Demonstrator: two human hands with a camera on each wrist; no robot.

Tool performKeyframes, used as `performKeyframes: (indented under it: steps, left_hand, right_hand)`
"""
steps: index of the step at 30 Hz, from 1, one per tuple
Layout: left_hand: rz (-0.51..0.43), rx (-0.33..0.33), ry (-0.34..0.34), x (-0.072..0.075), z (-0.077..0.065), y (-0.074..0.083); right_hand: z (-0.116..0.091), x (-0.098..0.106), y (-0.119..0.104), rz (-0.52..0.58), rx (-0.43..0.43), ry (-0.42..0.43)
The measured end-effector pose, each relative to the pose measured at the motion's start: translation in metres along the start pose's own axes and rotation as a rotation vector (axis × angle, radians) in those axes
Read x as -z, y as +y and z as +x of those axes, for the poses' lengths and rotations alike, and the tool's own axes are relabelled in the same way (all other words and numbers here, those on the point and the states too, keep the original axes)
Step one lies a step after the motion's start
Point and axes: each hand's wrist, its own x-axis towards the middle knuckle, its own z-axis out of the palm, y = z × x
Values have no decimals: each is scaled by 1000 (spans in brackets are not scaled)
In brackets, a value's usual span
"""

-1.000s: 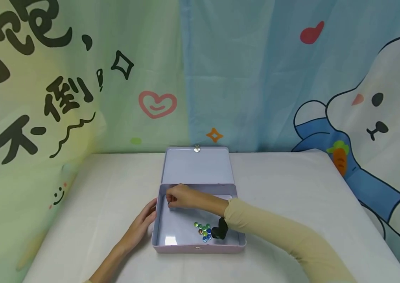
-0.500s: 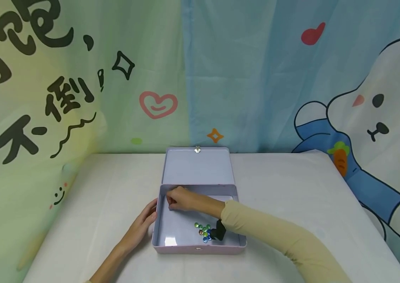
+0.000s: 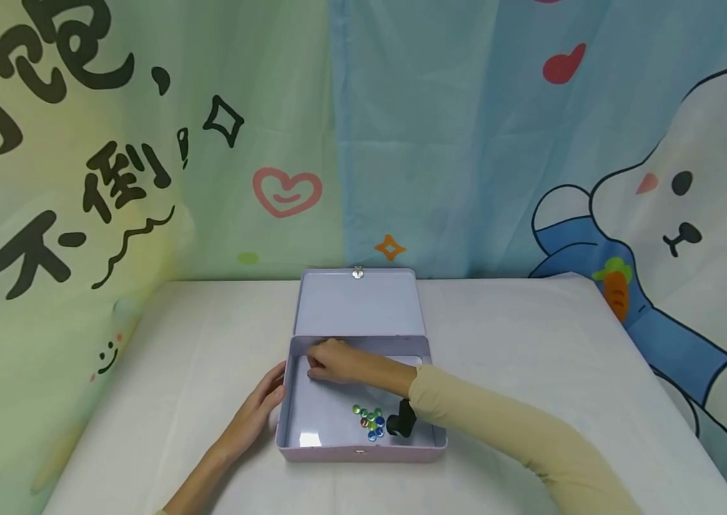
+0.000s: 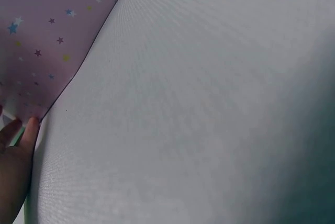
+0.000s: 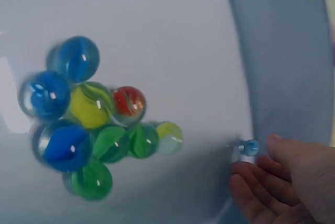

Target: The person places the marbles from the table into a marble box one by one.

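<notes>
My right hand (image 3: 335, 361) reaches into the lilac tin box (image 3: 281, 422), near its far left corner. In the right wrist view, a small pale blue marble (image 5: 251, 147) lies between the tips of my thumb (image 5: 282, 149) and curled fingers (image 5: 259, 190), which pinch at it beside the wall. My left hand (image 3: 266, 393) rests along the outside of the box's left wall, fingers extended. The left wrist view catches part of this hand (image 4: 15, 166) against the star-printed side (image 4: 47, 41). Several glass marbles (image 5: 91, 103), blue, green, yellow and one red, lie grouped on the box floor.
The box's raised lid (image 3: 358, 304) leans back behind it. A black block-shaped piece (image 3: 403, 420) shows beneath the right sleeve (image 3: 492, 415), beside the marbles. White cloth (image 3: 209, 336) covers the table, and a printed curtain (image 3: 402, 143) hangs behind.
My right hand has shifted very slightly to the right inside the box. The left hand, the box and the grouped marbles stay where they were.
</notes>
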Motion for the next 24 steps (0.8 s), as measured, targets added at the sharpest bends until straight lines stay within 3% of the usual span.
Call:
performKeyframes:
  steps: [4,9,16,20,24]
  left_hand:
    - [31,25,22,0,0,1]
    - [29,29,37,-1,0,0]
    - [6,9,19,-3,1,-1]
    - [7,12,19,-2,1,-2]
    - [21,23,28,-1,1,-3]
  right_hand:
    - [-18,17,-2,62,11,-32]
    - [-61,45,-2,160,56,-13]
    - [-151,76,11,140,14,176]
    - [-197,81,30,122,-82,287]
    - [-229,80,52,100,-154,365]
